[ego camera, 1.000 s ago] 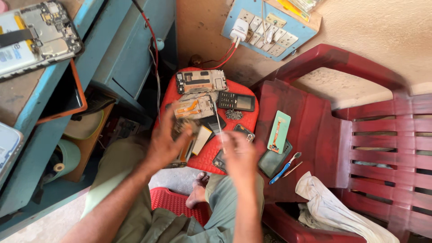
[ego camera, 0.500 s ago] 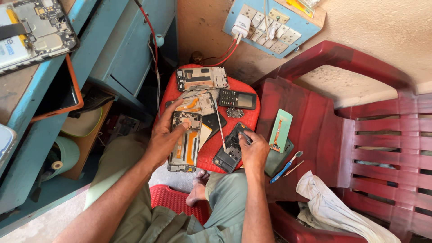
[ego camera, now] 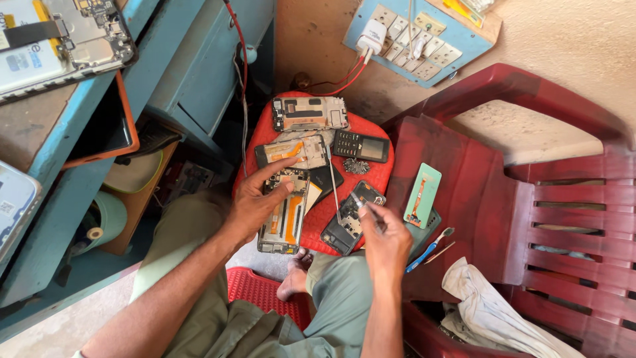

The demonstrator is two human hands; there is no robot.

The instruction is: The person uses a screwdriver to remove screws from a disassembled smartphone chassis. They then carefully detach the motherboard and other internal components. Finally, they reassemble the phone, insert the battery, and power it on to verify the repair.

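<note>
On a round red stool point(ego camera: 377, 174) lie several opened mobile phones. My left hand point(ego camera: 255, 204) rests on the long opened phone point(ego camera: 286, 213) at the stool's front, gripping its left edge with the index finger stretched across its top. My right hand point(ego camera: 385, 240) pinches a thin metal tool point(ego camera: 366, 207) whose tip is over a smaller dark opened phone point(ego camera: 347, 219) at the front right of the stool. A thin white wire point(ego camera: 331, 182) lies between the two phones.
Two more stripped phone frames point(ego camera: 309, 113) point(ego camera: 291, 152) and a black keypad phone point(ego camera: 361, 146) lie farther back on the stool. A red plastic chair point(ego camera: 530, 199) at right holds a green panel point(ego camera: 423, 195), blue toothbrush point(ego camera: 427, 246) and white cloth point(ego camera: 490, 311). A blue desk point(ego camera: 79, 166) stands left, a socket board point(ego camera: 417, 33) above.
Both hands were blurred and moving over the stool's front. The left hand has since settled on the long phone, and the right hand has shifted right over the smaller phone.
</note>
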